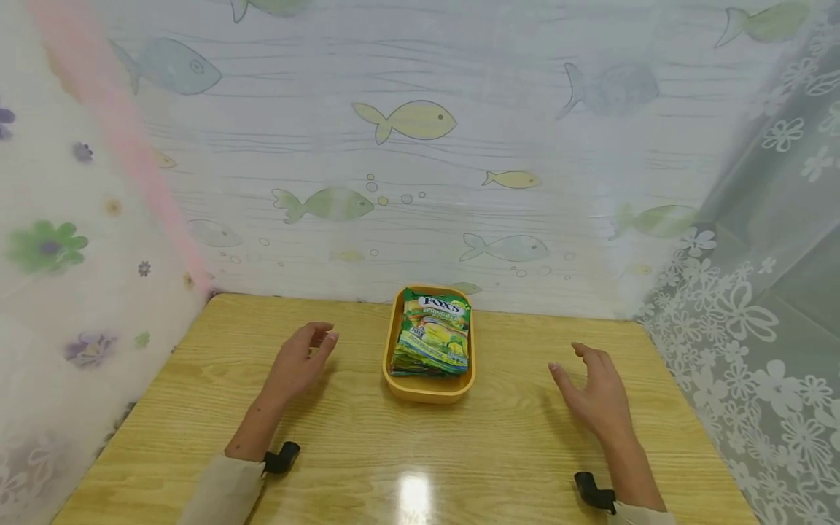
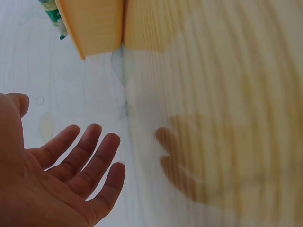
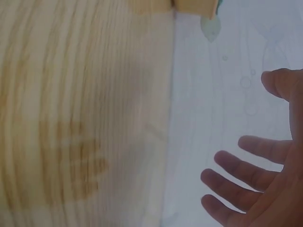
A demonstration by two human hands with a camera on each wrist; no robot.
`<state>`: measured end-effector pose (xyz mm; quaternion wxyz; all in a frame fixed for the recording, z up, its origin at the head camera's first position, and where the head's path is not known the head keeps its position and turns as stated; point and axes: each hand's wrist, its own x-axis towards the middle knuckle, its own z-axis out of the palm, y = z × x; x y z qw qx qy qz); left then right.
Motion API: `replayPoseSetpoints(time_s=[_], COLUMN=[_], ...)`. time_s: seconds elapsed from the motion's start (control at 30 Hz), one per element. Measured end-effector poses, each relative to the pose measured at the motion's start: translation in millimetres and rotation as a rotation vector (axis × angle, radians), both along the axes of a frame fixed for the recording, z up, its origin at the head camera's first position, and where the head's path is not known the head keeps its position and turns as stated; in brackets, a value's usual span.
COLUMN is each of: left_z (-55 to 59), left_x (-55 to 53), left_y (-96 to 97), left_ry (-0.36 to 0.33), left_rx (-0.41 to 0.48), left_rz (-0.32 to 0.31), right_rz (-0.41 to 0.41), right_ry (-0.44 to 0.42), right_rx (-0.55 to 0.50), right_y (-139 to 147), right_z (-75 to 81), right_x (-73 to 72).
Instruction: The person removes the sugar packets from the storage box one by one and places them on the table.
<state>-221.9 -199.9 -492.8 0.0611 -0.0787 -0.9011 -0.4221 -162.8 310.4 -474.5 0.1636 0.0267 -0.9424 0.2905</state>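
Note:
A yellow-orange tray (image 1: 429,396) stands at the middle of the wooden table, holding a stack of green Fox's candy packets (image 1: 433,335). To its left, my left hand (image 1: 298,364) hovers with relaxed, slightly bent fingers and nothing in them. On the other side, my right hand (image 1: 599,394) is held apart from the tray, thumb spread from the loose fingers, also holding nothing. The left wrist view shows the tray's side wall (image 2: 94,26) beyond the left palm (image 2: 52,189). Only a corner of the tray (image 3: 196,7) appears in the right wrist view.
The wooden table (image 1: 341,452) reaches back to a fish-print curtain (image 1: 420,189). Flower-patterned sheets hang at the left (image 1: 72,306) and right (image 1: 774,328) sides. Each wrist wears a small black device, seen on the left (image 1: 282,458) and right (image 1: 593,492).

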Motion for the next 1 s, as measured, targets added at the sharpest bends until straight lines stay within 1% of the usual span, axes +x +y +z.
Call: replayPoseSetpoints(time_s=[0.27, 0.47, 0.6, 0.73, 1.0], left_z=[3.2, -1.3, -1.8, -1.6, -4.2], left_x=[-8.6, -13.4, -14.5, -16.1, -22.7], left_y=[16.7, 28.1, 37.2, 45.3, 58.3], left_ry=[0.002, -0.022, -0.036, -0.051, -0.084], left_rx=[0.073, 0.117, 0.136, 0.178, 0.237], left_rz=[-0.049, -0.065, -0.067, -0.069, -0.068], right_rz=[0.024, 0.046, 0.056, 0.068, 0.104], right_ry=[0.013, 0.004, 0.008, 0.02, 0.023], right_rx=[-0.028, -0.057, -0.084, -0.098, -0.15], right_y=[-17.1, -33.1, -42.1, -49.9, -65.3], right_z=[4.9, 8.3, 10.9, 13.3, 17.0], right_x=[-9.2, -17.0, -21.2, -25.0, -33.4])
